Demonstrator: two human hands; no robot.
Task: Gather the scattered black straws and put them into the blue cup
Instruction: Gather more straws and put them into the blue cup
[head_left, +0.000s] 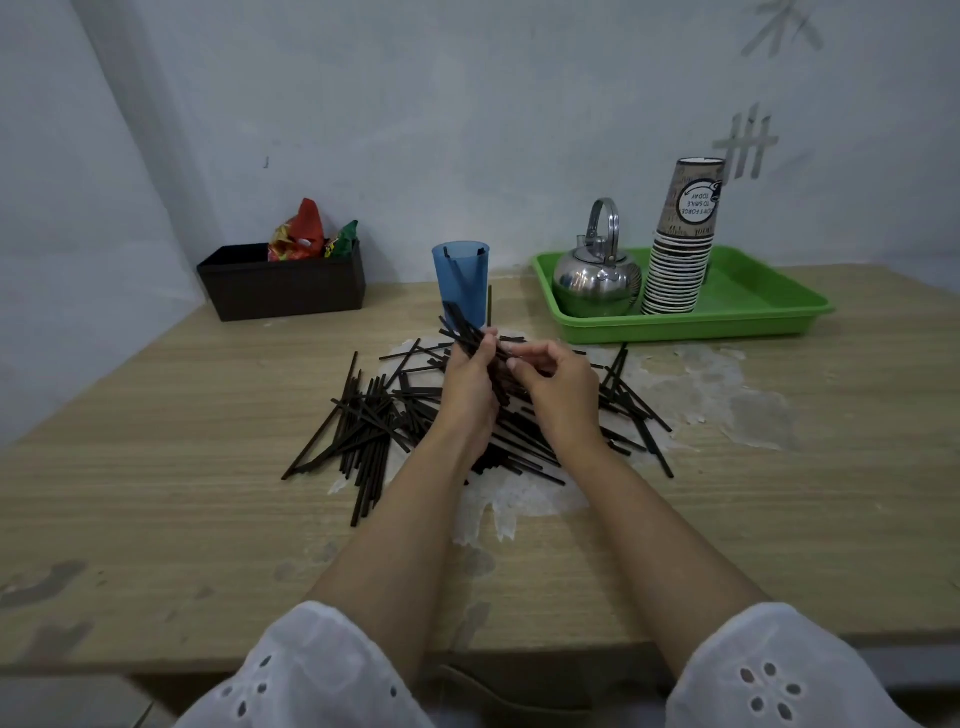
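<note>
Holding a bunch of black straws (460, 325) tight, the left hand (467, 382) should even the ends while the right hand (558, 387) pinches one in, then drop them into the blue cup (461, 280) just past the grip.

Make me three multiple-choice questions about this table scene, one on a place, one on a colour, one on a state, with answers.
1. The kettle stands: A on the green tray; B on a stove; C on a shelf.
2. The cup behind the straw pile is: A red; B blue; C white.
3. The left hand: A hangs empty; B lifts the kettle; C grips a bundle of straws.
Answers: 1 A, it sits in the tray beside the stacked paper cups. 2 B, its wall is blue. 3 C, its fingers curl round the bundle above the pile.
</note>
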